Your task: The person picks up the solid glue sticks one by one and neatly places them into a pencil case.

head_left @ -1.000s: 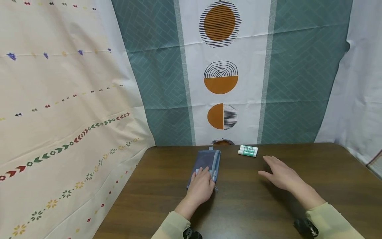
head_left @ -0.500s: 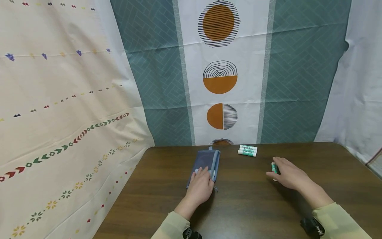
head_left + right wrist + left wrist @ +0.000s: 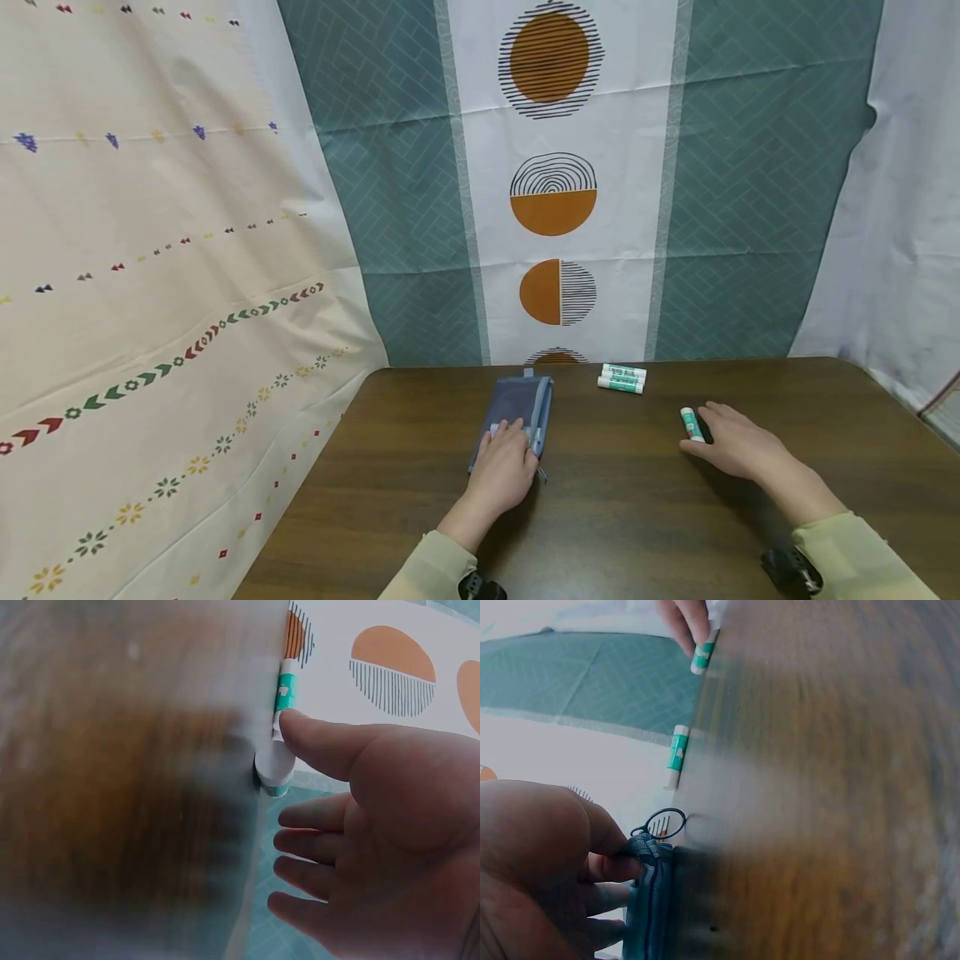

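A dark blue zippered pouch [image 3: 517, 400] lies on the table, with my left hand [image 3: 504, 473] resting on its near half. In the left wrist view the fingertips touch the pouch [image 3: 651, 900] beside its zipper, and a cord loop [image 3: 665, 823] sticks out at its end. My right hand [image 3: 738, 443] is just right of a green-and-white glue stick [image 3: 692, 424] lying on the table. Its fingers are spread and relaxed; the right wrist view shows the glue stick's white end [image 3: 275, 763] apart from the palm, close to the thumb.
Two more green-and-white glue sticks [image 3: 622, 378] lie side by side near the far edge of the brown table [image 3: 600, 517]. Patterned cloths [image 3: 750, 208] hang behind the table and on its left.
My right hand has moved right and slightly nearer, uncovering the single glue stick that it hid a second ago. The left hand and pouch have stayed put.
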### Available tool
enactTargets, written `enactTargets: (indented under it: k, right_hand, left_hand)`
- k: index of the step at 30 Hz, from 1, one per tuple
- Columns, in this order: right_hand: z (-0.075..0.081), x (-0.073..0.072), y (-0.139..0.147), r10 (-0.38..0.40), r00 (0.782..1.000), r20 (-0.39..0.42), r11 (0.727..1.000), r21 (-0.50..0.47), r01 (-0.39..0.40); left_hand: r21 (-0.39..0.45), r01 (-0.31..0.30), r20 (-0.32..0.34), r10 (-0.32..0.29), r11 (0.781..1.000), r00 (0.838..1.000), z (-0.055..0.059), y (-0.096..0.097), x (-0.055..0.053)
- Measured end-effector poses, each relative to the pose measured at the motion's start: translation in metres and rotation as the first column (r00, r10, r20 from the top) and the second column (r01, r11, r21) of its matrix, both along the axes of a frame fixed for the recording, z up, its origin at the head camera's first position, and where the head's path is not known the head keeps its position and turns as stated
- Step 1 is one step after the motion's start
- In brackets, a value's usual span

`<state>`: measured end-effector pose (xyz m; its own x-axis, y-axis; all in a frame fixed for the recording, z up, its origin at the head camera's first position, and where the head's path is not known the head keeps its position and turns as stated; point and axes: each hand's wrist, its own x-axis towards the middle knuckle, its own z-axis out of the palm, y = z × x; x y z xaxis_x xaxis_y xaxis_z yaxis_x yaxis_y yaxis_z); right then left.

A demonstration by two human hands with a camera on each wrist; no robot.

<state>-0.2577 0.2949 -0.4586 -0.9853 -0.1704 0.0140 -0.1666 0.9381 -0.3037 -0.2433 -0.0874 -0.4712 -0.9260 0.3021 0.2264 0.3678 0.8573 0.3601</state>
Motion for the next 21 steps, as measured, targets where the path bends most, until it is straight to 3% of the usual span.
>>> enactTargets:
  k: [9,21]
  right_hand:
    - [0.001,0.003,0.006,-0.005,0.999,0.033,1.0,0.014,0.005]
    - [0.003,0.006,0.015,0.012,1.0,-0.026,1.0,0.004,-0.012]
  left_hand:
    - [0.0,0.002,-0.004,-0.002,1.0,1.0,0.0,0.0,0.001]
    - [-0.004,0.002,-0.005,-0.002,1.0,1.0,-0.001,0.0,-0.001]
